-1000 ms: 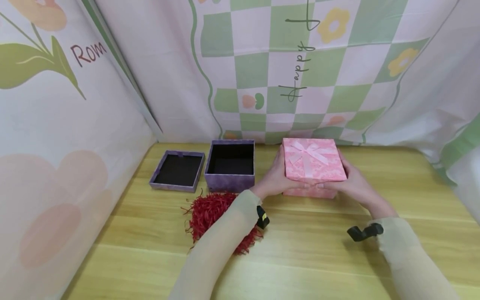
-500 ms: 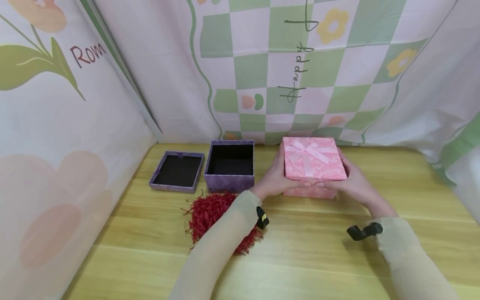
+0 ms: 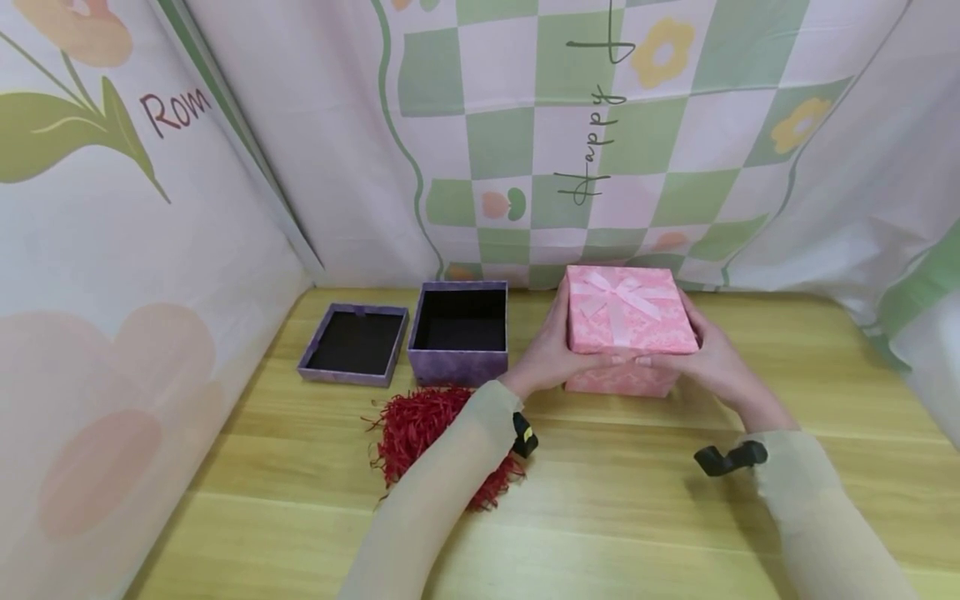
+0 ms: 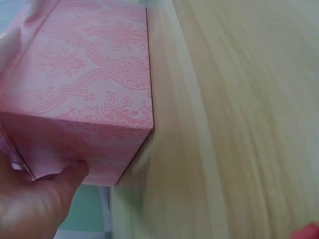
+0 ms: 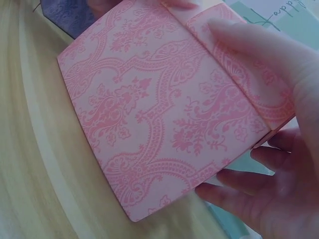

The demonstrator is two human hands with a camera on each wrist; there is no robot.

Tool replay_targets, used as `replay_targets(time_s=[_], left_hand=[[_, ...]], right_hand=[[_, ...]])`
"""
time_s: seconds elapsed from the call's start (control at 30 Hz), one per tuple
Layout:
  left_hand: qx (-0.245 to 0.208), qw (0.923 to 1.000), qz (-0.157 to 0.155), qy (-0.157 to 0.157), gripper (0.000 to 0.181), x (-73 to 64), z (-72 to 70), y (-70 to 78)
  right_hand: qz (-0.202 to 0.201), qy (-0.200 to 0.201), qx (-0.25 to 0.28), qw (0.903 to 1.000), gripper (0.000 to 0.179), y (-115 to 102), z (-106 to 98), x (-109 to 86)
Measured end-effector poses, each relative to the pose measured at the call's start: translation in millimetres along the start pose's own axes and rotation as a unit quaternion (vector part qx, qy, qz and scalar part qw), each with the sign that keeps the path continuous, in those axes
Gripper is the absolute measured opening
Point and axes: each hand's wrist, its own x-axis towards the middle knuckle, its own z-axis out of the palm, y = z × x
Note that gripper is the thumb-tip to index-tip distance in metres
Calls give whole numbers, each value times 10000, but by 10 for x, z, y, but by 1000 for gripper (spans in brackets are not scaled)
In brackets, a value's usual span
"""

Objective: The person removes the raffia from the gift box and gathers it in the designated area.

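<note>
A pink patterned gift box (image 3: pixel 622 383) stands upright at the right of the table's back, its lid (image 3: pixel 630 308) topped by a pale pink ribbon bow. My left hand (image 3: pixel 551 354) grips the lid's left side and my right hand (image 3: pixel 716 362) its right side. Both thumbs lie along the lid's front, tips almost meeting. The right wrist view shows the right thumb over the lid's rim (image 5: pixel 234 64), with fingertips along the box's side. Beside the box in the left wrist view, the left hand (image 4: pixel 40 199) has a fingertip against its side wall. The box's inside is hidden.
An open purple box (image 3: pixel 459 367) with a black interior stands left of the pink one. Its lid (image 3: pixel 356 337) lies upturned further left. Red shredded paper (image 3: pixel 420 425) is heaped in front, partly behind the left sleeve. A patterned curtain (image 3: pixel 502 133) hangs behind the table.
The pink lid has risen slightly at the box's top, with both hands moving up a little along with it. The purple box, its lid and the red paper have stayed put.
</note>
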Motion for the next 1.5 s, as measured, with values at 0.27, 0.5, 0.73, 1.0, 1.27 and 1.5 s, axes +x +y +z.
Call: replay_targets(time_s=[0.27, 0.5, 0.73, 1.0, 1.27, 1.5], left_hand=[[-97, 9999, -52, 107, 135, 27, 7, -15], [-36, 9998, -132, 142, 135, 18, 2, 4], [-56, 9998, -139, 148, 134, 7, -6, 18], [-29, 9998, 141, 169, 136, 47, -17, 52], [286, 9995, 89, 95, 133, 45, -83, 212], [192, 9998, 38, 17, 120, 45, -118, 328]], right_hand=[[-39, 62, 31, 10000, 113, -62, -16, -19], [-106, 65, -98, 9999, 112, -65, -29, -35], [-80, 25, -46, 10000, 113, -69, -18, -27], [-5, 46, 88, 10000, 113, -90, -44, -36], [-440, 160, 132, 9988, 97, -200, -118, -91], [-948, 467, 326, 9939, 85, -345, -151, -127]])
